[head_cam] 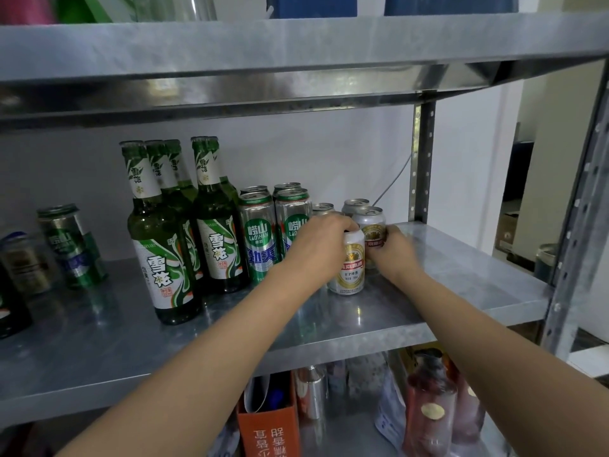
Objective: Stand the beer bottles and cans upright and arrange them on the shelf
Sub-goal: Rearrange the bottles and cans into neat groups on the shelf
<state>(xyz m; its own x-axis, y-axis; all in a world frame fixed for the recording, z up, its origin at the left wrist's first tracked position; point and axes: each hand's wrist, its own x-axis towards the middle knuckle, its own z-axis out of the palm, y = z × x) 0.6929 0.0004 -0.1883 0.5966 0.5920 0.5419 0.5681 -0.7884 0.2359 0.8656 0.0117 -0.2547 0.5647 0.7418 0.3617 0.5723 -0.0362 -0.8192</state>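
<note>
Scanning from the left, I see a lone green can (pixel 71 245), upright green bottles (pixel 161 232) and tall cans (pixel 260 239) on the shelf (pixel 461 282). My left hand (pixel 321 245) grips the white-gold can (pixel 351 268) by its top, and my right hand (pixel 395 250) curls round the silver-red can (pixel 374 229) beside it.

On the shelf (pixel 461 278), bottles (pixel 164 245) are standing left of centre, with tall cans (pixel 260 239) standing just to their right. Short cans (pixel 372 219) are sitting right of those, one short can (pixel 352 262) standing in front of the rest. A lone can (pixel 71 245) is standing well apart at the far left.
</note>
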